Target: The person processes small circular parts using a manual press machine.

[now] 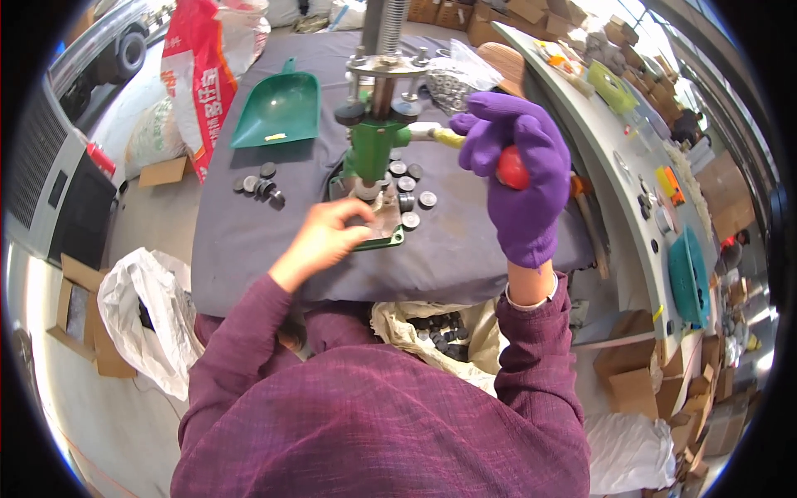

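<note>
A green hand press (375, 148) with a steel screw column stands on the cloth-covered table. My bare left hand (322, 238) is at its base, just left of the ram. Thumb and forefinger are curved with a gap between them, and nothing shows in them. My right hand (523, 178), in a purple glove, is raised to the right of the press. Its fingers curl around the press lever (437, 134), whose red ball knob (512, 168) shows against the palm. Several small round black-and-silver parts (406, 184) lie right of the ram, some touching the base.
More round parts (267, 170) lie left of the press, below a green dustpan (279, 108). A clear bag of metal pieces (449, 83) is at the back. An open sack (477, 340) of black parts sits at the table's front edge. A long side table (618, 158) runs along the right.
</note>
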{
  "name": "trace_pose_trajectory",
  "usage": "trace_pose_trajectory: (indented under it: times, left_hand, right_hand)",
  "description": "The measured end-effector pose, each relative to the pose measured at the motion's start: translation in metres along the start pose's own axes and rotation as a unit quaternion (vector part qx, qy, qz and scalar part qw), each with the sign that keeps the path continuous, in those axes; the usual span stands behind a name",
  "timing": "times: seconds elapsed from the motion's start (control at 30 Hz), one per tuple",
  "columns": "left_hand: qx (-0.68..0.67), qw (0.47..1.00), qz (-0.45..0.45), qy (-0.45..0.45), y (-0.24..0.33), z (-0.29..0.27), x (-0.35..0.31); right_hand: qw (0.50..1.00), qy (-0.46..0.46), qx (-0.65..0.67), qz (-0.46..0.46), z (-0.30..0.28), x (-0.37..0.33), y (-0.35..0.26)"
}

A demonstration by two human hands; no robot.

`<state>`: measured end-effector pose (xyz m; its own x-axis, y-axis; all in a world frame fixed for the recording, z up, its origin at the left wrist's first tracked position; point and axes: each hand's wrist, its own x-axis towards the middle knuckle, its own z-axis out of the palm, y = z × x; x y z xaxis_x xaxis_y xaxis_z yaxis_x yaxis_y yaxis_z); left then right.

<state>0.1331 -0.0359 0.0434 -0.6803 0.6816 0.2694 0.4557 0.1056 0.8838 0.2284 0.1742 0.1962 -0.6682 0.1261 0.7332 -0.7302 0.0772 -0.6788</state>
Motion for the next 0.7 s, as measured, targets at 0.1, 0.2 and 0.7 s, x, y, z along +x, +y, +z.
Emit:
trace_pose_trajectory:
  times: [0.1, 0.2, 0.7]
  left_hand:
    - [0.089, 0.984, 0.152, -0.030, 0.008, 0.047, 0.015]
    - [0.163, 0.975, 0.148, -0.017, -0.010, 0.077, 0.033]
    - [0.302, 0.897, 0.151, 0.285, -0.028, -0.057, -0.024]
  right_hand:
    - [1.000, 0.006, -0.011, -0.004, -0.005, -0.002, -0.002]
    - [1.000, -0.002, -0.023, -0.005, 0.006, -0.001, 0.000]
    - [0.999, 0.020, -0.049, -0.001, 0.006, -0.004, 0.005]
